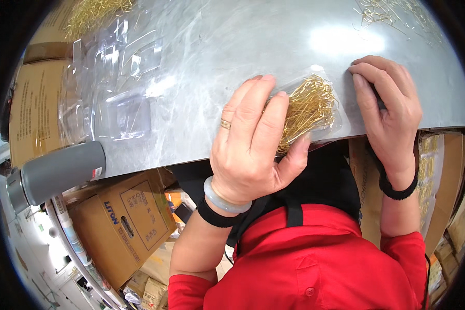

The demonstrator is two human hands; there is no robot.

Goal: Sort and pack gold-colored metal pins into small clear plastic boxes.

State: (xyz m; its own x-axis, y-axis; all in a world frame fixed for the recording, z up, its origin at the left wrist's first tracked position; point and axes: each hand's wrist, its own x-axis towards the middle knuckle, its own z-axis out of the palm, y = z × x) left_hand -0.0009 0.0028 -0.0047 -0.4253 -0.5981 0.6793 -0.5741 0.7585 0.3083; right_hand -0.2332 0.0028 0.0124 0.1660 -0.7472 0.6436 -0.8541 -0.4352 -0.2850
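Nearest the camera is the person's red shirt (315,268) with a dark strap across it, and both bare forearms rise from it toward the edge of a grey metal table (217,46). The left hand (253,144), wearing a pale bangle (223,200) and a gold ring, lies over the table edge with its fingers held together and flat on a clear plastic pack (315,106) full of thin gold pins; the thumb hooks under the pack's near side, so the pack is pinched between thumb and fingers. The pack sits right at the table's near edge, between the two hands. The right hand (390,108), with a black band at the wrist, rests just beside the pack's right side, its fingers curled and pressed down on the table; whether it holds anything beneath them cannot be told. To the left lie empty clear plastic trays (119,93) and a grey cylinder (62,170) at the edge. Farther off, loose gold pins (398,15) are heaped at the far corners. Cardboard boxes (124,222) stand below the table.
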